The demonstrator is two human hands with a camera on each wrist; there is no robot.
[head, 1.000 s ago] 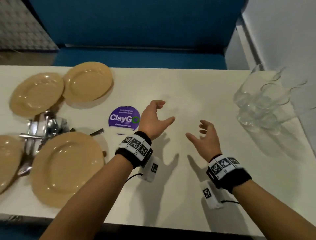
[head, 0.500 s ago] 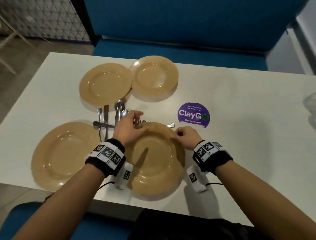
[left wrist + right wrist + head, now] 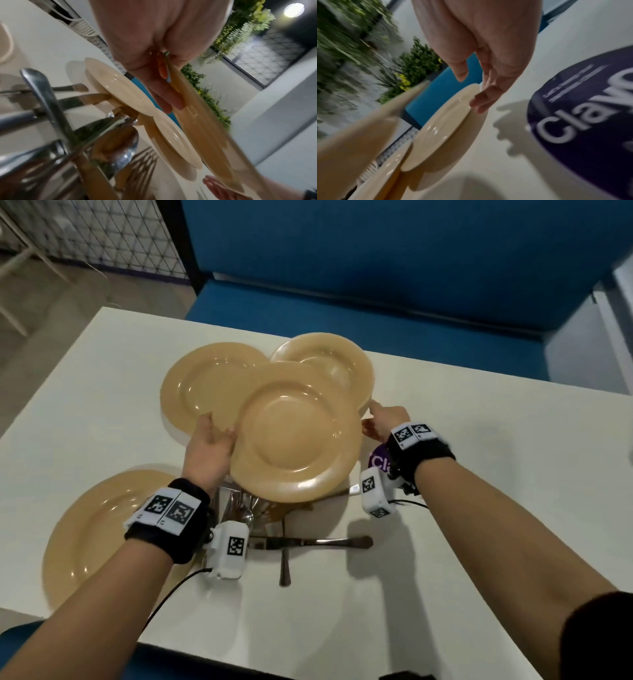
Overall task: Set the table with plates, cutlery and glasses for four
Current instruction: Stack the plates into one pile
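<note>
I hold a tan plate (image 3: 294, 436) lifted and tilted above the cutlery pile (image 3: 245, 506). My left hand (image 3: 219, 436) grips its left rim, thumb on top and fingers underneath (image 3: 169, 101). My right hand (image 3: 371, 419) is at the plate's right rim with straight fingers; in the right wrist view its fingers (image 3: 479, 105) lie by the back right plate (image 3: 440, 132), apart from the lifted plate (image 3: 359, 135). On the table lie a back left plate (image 3: 202, 392), the back right plate (image 3: 339, 364) and a front left plate (image 3: 96, 535). No glasses are in view.
A knife (image 3: 308, 542) and another handle (image 3: 284, 563) stick out near the white table's (image 3: 445, 542) front. A purple sticker (image 3: 378, 462) lies under my right wrist. A blue bench (image 3: 376, 313) runs behind the table, and the floor drops off on the left.
Both hands went from the table's middle to the near plate. The plate has since risen off the table and moved away from me, over the cutlery.
</note>
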